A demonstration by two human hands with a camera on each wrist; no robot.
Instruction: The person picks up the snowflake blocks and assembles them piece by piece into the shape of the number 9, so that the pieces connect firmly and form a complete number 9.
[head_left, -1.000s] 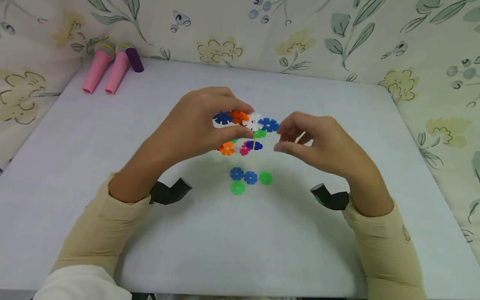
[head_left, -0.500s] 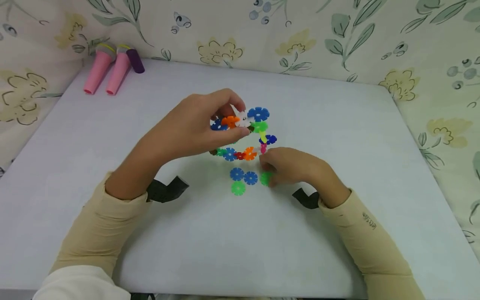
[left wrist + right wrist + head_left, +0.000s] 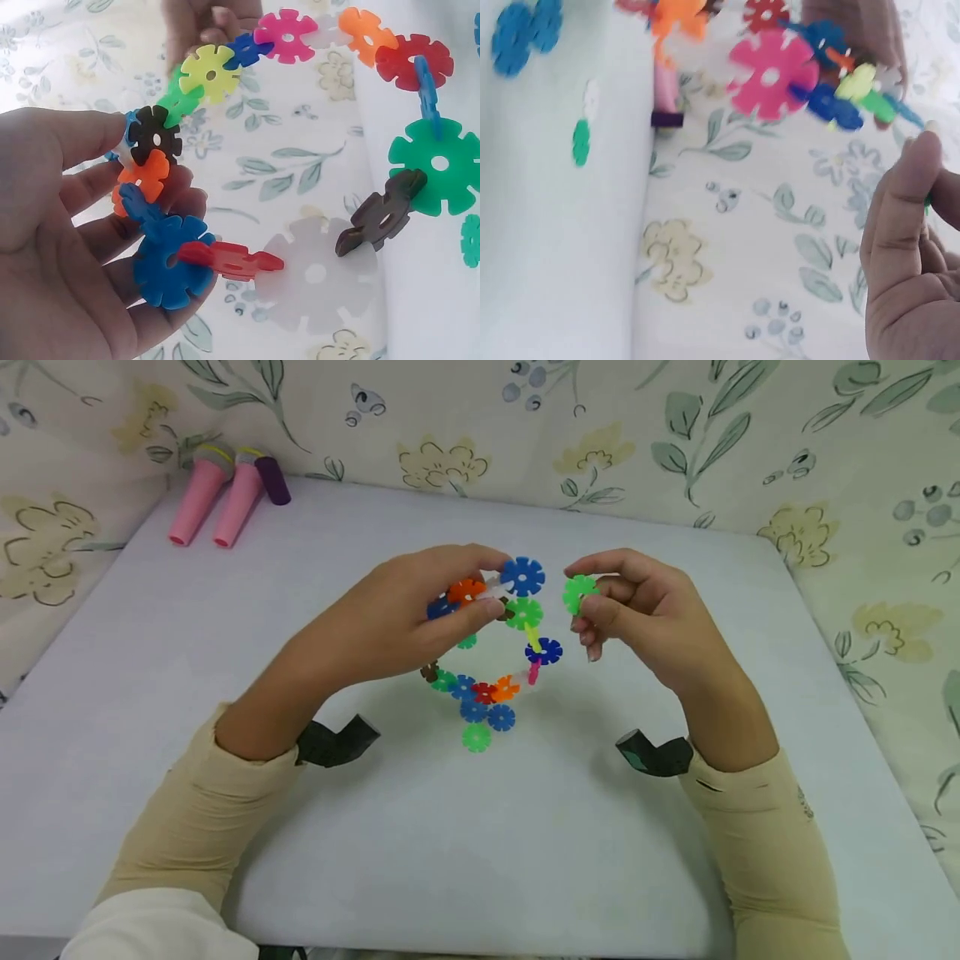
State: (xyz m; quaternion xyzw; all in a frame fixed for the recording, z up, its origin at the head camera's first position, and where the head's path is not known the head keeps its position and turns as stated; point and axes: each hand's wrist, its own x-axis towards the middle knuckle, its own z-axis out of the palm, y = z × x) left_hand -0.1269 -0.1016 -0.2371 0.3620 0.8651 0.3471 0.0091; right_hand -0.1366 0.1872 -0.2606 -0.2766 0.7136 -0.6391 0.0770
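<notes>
My left hand point(image 3: 401, 610) pinches a ring of interlocking plastic flower discs above the table. At its top right stands a blue disc point(image 3: 522, 577), joined near a light green one point(image 3: 524, 613). In the left wrist view the loop runs through a large whitish disc point(image 3: 315, 296), a pink disc point(image 3: 287, 36) and several other colours. To the right of the loop, my right hand point(image 3: 652, 610) holds a loose green disc point(image 3: 581, 592) between thumb and fingers, a small gap from the blue disc. From the right wrist, the thumb hides most of this green disc.
Below the ring, a green disc point(image 3: 476, 737) and two blue discs, one of them at the right point(image 3: 502, 718), lie on the white table point(image 3: 480, 860). Two pink toy microphones point(image 3: 198, 497) and a dark purple cylinder point(image 3: 273, 482) lie at the back left, against the floral cloth point(image 3: 442, 418).
My right hand has gone down to the table, picked up the green disc and raised it beside the ring. The left hand keeps its hold while the ring has turned and its blue disc faces up.
</notes>
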